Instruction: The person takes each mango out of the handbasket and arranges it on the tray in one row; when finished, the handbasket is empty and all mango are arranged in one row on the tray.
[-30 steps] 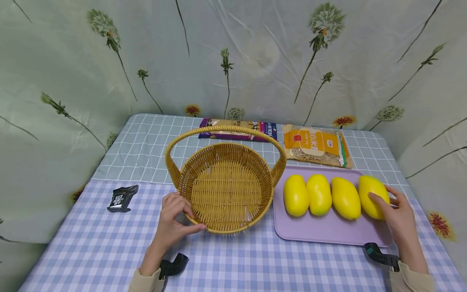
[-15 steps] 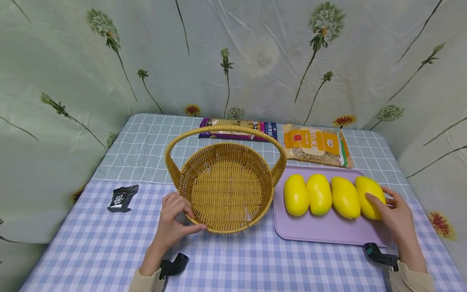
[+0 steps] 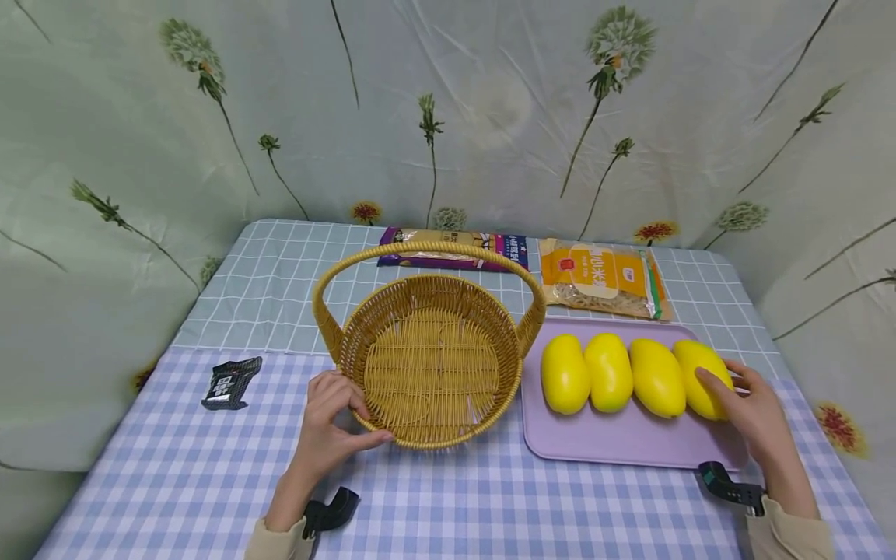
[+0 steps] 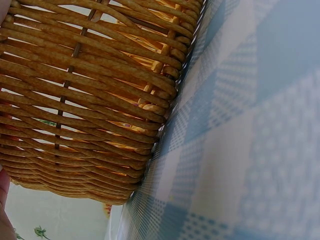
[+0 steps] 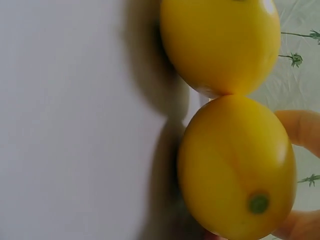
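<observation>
In the head view, my left hand (image 3: 325, 426) pinches the near-left rim of a round wicker basket (image 3: 432, 365) with a tall arched handle. The left wrist view shows the woven side of the basket (image 4: 85, 105) standing on the checked cloth. My right hand (image 3: 757, 416) grips the rightmost yellow mango (image 3: 702, 379), thumb on its near top and fingers round the far right side. That mango lies on a lilac tray (image 3: 602, 443) in a row of several. In the right wrist view the gripped mango (image 5: 235, 170) touches its neighbour (image 5: 222, 45).
Behind the basket lies a purple and gold food packet (image 3: 455, 249). An orange bag (image 3: 603, 278) sits beyond the tray. A small black wrapped packet (image 3: 231, 383) is at the left on the checked tablecloth (image 3: 448, 505). A floral curtain (image 3: 504, 117) closes off the back and sides.
My right hand has shifted the rightmost mango leftward on the tray, against its neighbour. The left hand stays on the basket rim, and the head view has turned very slightly.
</observation>
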### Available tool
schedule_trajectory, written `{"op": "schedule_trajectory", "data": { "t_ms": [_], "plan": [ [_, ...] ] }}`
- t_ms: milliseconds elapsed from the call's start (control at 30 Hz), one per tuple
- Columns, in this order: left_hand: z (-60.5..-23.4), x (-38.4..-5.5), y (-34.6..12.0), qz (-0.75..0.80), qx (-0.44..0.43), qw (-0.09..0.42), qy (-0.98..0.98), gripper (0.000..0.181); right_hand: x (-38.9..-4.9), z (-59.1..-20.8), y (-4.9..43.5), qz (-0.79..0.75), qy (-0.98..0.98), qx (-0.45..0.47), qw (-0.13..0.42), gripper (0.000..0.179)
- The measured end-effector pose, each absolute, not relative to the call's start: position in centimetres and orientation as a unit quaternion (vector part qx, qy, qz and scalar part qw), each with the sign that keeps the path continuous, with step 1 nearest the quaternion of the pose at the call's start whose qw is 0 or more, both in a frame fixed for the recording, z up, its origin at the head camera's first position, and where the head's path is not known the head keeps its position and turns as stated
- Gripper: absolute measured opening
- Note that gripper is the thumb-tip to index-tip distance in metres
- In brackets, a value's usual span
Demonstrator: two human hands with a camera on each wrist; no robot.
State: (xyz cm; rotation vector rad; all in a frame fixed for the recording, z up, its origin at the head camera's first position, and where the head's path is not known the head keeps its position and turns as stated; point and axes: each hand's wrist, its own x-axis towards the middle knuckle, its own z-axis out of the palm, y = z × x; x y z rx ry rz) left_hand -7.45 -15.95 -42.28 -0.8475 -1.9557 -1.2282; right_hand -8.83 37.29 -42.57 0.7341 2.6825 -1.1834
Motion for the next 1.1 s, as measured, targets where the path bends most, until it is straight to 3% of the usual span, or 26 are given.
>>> {"op": "schedule_trajectory", "data": {
  "t_ms": [333, 500, 633, 900, 1100],
  "plan": [
    [-42.4, -7.7, -16.1, -0.473, -0.331, 0.335, -0.744, 0.047, -9.2, -42.5, 37.6, -0.382, 0.895, 0.215, 0.082, 0.089],
    [-42.5, -7.6, -16.1, -0.476, -0.328, 0.331, -0.746, 0.047, -8.9, -42.6, 37.4, -0.385, 0.894, 0.220, 0.062, 0.088],
    [-42.4, -7.4, -16.1, -0.478, -0.325, 0.329, -0.747, 0.047, -8.6, -42.7, 37.1, -0.379, 0.900, 0.216, 0.003, 0.077],
    [-42.4, -7.4, -16.1, -0.478, -0.320, 0.326, -0.750, 0.047, -9.4, -45.5, 39.1, -0.325, 0.907, 0.210, -0.169, 0.057],
    [-42.8, -7.5, -16.1, -0.480, -0.319, 0.326, -0.749, 0.047, -9.1, -42.2, 34.6, -0.323, 0.896, 0.108, -0.287, 0.038]
  ]
}}
